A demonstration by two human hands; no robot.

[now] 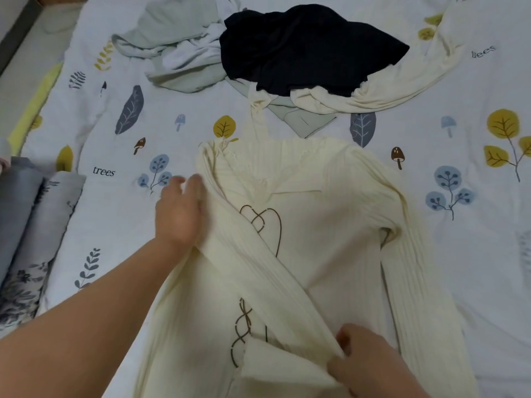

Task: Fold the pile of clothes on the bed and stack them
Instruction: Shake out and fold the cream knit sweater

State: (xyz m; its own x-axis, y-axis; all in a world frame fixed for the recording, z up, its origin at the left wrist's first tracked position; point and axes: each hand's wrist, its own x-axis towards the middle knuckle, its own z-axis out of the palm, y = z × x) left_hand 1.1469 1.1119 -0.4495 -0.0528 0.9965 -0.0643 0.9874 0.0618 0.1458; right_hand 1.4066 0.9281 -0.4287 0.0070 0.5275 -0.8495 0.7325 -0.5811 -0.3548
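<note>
Right hand (363,360): nearest, at the bottom edge; fingers curled, pinching the end of a sleeve folded across the sweater. Left hand (179,209): fingers straight and together, laid flat on the sweater's left shoulder fold. Cream ribbed sweater (330,225): spread flat on the bed, centre, brown lacing on its front, right sleeve lying down the right side. Pile of clothes (301,50): far centre, dark, pale green and cream pieces heaped unfolded. Folded grey items (31,225): left edge. Leaf-print bedsheet (120,202): beneath all.
</note>
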